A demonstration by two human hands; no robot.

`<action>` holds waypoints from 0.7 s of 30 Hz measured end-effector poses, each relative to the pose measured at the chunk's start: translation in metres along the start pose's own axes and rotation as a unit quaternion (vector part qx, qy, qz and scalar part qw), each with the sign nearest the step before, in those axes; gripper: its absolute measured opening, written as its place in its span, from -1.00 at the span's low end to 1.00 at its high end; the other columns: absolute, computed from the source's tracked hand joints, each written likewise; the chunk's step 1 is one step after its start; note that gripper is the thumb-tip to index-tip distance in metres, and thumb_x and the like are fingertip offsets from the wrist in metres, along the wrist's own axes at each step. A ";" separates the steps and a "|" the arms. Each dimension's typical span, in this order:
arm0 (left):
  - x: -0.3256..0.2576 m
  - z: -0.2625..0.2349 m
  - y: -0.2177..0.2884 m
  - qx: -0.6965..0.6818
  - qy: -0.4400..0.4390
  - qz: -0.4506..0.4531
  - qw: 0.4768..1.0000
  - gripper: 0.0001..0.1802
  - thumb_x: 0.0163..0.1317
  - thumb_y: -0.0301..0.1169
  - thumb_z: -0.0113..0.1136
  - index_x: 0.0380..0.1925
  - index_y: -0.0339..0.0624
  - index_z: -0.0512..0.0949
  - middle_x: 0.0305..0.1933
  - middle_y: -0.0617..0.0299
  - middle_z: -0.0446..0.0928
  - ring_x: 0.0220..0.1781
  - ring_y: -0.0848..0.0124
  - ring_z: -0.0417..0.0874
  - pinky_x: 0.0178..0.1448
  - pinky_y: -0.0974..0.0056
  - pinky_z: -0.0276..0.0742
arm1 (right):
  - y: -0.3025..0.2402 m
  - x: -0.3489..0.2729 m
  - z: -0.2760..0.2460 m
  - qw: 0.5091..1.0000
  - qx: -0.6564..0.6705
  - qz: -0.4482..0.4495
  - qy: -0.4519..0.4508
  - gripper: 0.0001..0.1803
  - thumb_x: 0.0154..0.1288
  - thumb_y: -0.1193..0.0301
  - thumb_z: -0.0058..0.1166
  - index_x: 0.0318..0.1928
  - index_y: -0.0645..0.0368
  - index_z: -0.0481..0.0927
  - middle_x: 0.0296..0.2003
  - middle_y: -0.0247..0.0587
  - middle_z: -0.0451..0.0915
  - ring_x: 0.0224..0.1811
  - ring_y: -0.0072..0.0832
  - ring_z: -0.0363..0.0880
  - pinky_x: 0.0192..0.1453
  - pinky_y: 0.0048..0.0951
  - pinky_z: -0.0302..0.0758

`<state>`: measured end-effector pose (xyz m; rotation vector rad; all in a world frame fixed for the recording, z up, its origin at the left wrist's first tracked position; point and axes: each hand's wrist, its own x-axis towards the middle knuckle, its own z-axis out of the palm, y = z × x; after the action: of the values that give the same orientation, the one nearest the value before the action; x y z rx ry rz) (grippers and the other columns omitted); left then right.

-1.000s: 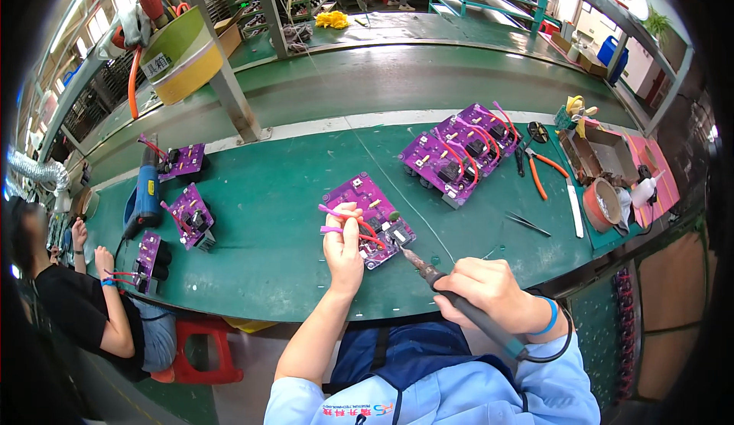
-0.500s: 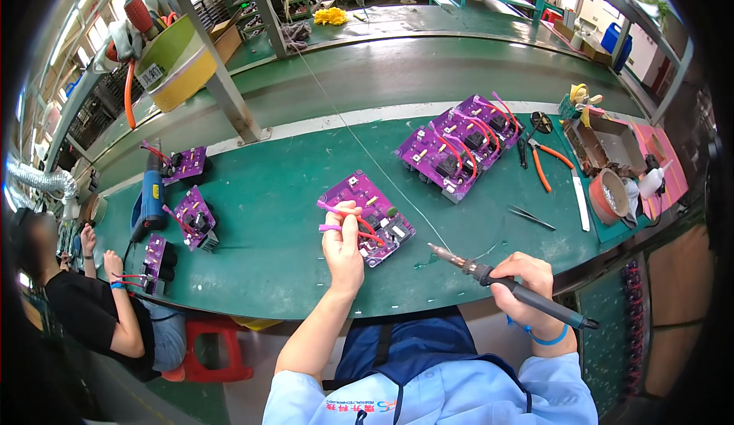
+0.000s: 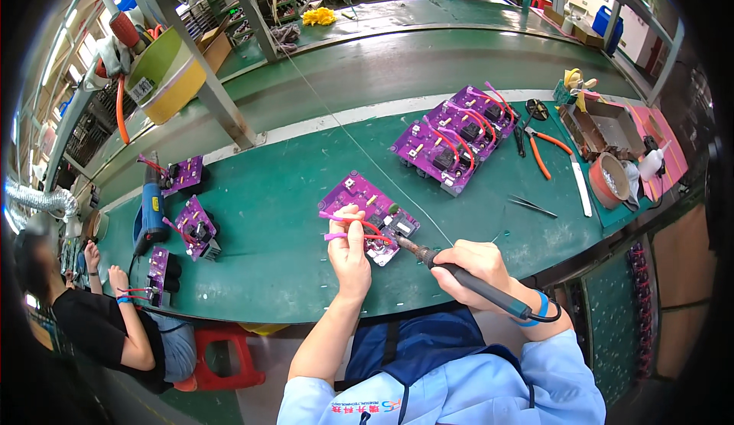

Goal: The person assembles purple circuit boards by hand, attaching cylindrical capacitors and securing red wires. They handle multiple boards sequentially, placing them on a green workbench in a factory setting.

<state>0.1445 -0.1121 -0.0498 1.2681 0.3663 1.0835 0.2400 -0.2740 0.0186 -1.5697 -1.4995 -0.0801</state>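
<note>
A purple circuit board lies on the green bench in front of me. My left hand is closed on red wires with purple ends, just over the board's near left part. In my right hand is a soldering iron, gripped by its dark handle. Its metal barrel points left, and the tip is at the board's right near edge, close to the red wires. Whether the tip touches the joint I cannot tell. A thin strand of wire runs down from the far rail toward my right hand.
Several joined purple boards with red wires stand at the far right. Near them lie orange-handled pliers, tweezers and a round tub. At left are a blue heat gun, more boards and a seated co-worker.
My right hand has brought the soldering iron left, from beside the board to its edge. The left hand has stayed on the red wires, shifting slightly.
</note>
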 end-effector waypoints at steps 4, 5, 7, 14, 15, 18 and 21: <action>0.000 0.000 -0.002 0.002 -0.001 0.007 1.000 -0.79 0.24 -0.48 -0.17 -0.14 -0.29 0.34 -0.04 0.19 0.31 -0.04 0.45 0.37 0.06 0.35 0.26 | -0.002 0.003 -0.001 1.000 -0.007 0.001 -0.010 -0.84 -0.16 0.52 0.17 -0.49 0.21 0.47 -0.64 -0.23 0.43 -0.68 -0.37 0.43 -0.60 -0.46 0.37; 0.000 0.000 -0.001 0.005 -0.001 0.007 1.000 -0.79 0.24 -0.48 -0.17 -0.14 -0.29 0.34 -0.04 0.19 0.31 -0.04 0.45 0.37 0.06 0.36 0.26 | -0.003 0.004 -0.003 1.000 -0.006 -0.003 -0.013 -0.85 -0.16 0.53 0.16 -0.49 0.21 0.47 -0.65 -0.23 0.43 -0.68 -0.38 0.42 -0.60 -0.46 0.36; 0.000 0.000 -0.001 0.011 0.000 0.009 1.000 -0.79 0.24 -0.48 -0.16 -0.14 -0.29 0.34 -0.04 0.19 0.31 -0.04 0.45 0.37 0.06 0.36 0.26 | -0.005 0.005 -0.007 1.000 -0.003 -0.012 -0.019 -0.86 -0.17 0.54 0.15 -0.50 0.21 0.47 -0.66 -0.24 0.42 -0.70 -0.39 0.42 -0.62 -0.46 0.35; 0.000 0.001 0.003 -0.002 -0.004 -0.004 1.000 -0.78 0.26 -0.44 -0.16 -0.13 -0.29 0.33 -0.10 0.22 0.35 -0.06 0.49 0.36 0.05 0.38 0.26 | -0.008 -0.016 -0.028 0.999 -0.002 0.009 0.031 -0.86 -0.22 0.56 0.14 -0.53 0.19 0.47 -0.74 -0.28 0.37 -0.77 -0.42 0.35 -0.70 -0.48 0.26; 0.001 0.000 0.002 -0.002 -0.005 -0.009 1.000 -0.79 0.26 -0.46 -0.17 -0.15 -0.29 0.34 -0.08 0.22 0.34 -0.05 0.49 0.36 0.04 0.38 0.26 | -0.005 -0.021 -0.032 0.999 0.003 0.013 0.047 -0.86 -0.23 0.56 0.14 -0.54 0.20 0.47 -0.75 -0.28 0.36 -0.78 -0.41 0.34 -0.70 -0.49 0.26; 0.003 -0.002 0.006 0.010 -0.010 -0.031 0.999 -0.81 0.20 -0.47 -0.09 -0.18 -0.26 0.36 -0.05 0.20 0.32 -0.05 0.45 0.36 0.04 0.36 0.26 | 0.000 -0.035 -0.054 0.989 -0.028 0.040 0.139 -0.83 -0.16 0.56 0.14 -0.48 0.23 0.44 -0.71 -0.30 0.37 -0.72 -0.58 0.31 -0.63 -0.60 0.22; 0.005 -0.002 0.018 0.155 -0.118 0.015 0.981 -0.75 0.09 -0.48 0.04 -0.18 -0.23 0.38 -0.02 0.12 0.31 -0.02 0.36 0.36 0.09 0.30 0.23 | 0.033 -0.073 -0.090 0.941 -0.061 0.139 0.301 -0.86 -0.01 0.54 0.08 -0.44 0.19 0.37 -0.59 -0.40 0.33 -0.61 -0.72 0.24 -0.55 -0.67 0.17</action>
<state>0.1377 -0.1081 -0.0327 1.6657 0.3452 0.9113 0.2957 -0.3800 0.0064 -1.6440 -0.8000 -0.4563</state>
